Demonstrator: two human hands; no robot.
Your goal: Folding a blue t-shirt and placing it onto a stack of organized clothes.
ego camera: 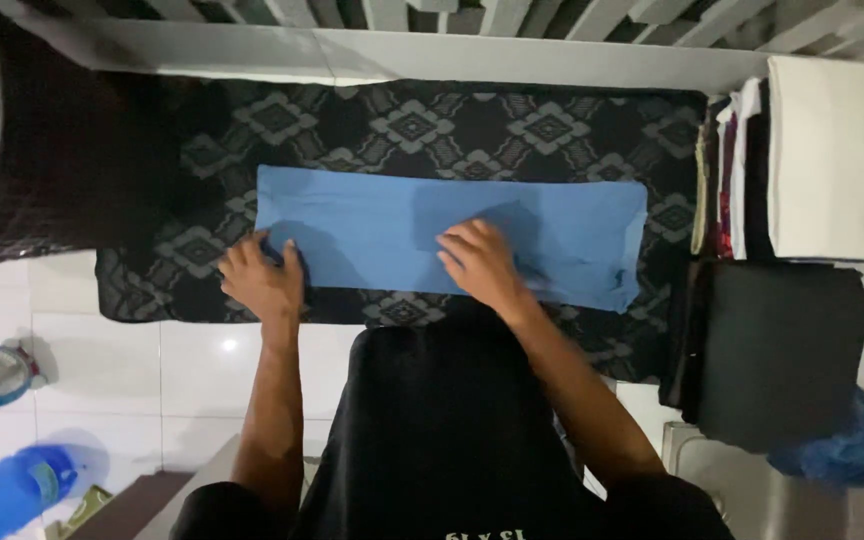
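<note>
Pressing flat on folded blue cloth, both palms open: left hand at cloth's near-left corner, right hand mid-cloth. Cloth lies on dark patterned mat over white tiled floor.

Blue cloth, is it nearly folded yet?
Partly. The blue cloth already lies as a long narrow strip on the dark patterned mat. Both hands press it flat: left hand at its left end, right hand near the middle. It looks like shorter folds remain. Folded piles sit to the right.
</note>
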